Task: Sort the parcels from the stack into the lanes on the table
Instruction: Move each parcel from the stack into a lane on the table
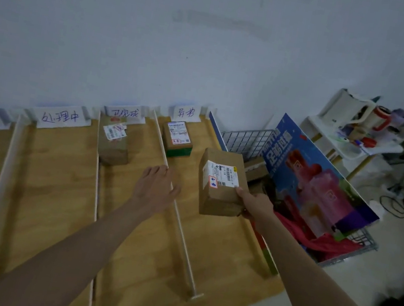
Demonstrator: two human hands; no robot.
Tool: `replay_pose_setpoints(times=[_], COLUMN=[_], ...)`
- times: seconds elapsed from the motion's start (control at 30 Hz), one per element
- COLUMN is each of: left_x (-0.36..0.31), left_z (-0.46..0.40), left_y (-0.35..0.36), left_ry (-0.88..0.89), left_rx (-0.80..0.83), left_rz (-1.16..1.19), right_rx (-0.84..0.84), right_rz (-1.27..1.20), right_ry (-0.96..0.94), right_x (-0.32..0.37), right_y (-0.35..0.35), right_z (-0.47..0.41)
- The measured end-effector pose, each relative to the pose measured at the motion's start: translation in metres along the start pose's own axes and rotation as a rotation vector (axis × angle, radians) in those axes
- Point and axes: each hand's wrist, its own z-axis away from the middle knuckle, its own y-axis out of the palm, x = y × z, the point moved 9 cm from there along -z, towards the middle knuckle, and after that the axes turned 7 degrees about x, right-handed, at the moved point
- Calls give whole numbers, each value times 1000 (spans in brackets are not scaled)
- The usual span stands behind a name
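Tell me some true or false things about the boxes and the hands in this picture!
1. The right hand holds a cardboard box. True.
2. The left hand grips a box too. False: it is open and holds nothing.
3. The far-right lane already has a box with a green base in it. True.
4. The wire basket stands left of the table. False: it stands on the right.

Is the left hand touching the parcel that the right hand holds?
Apart. The head view shows the left hand open over a lane divider, with bare table between it and the parcel gripped by the right hand.
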Motion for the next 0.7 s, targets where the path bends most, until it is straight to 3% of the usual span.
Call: replay_pose_setpoints(times=[0.7], left_x=[5], left_z=[-132], left_y=[16], left_ry=[-318], left_rx=[39], left_rz=[10], right_rx=[161], right_rz=[216], right_ry=[-175], right_x=[107], right_y=[30], right_z=[-237])
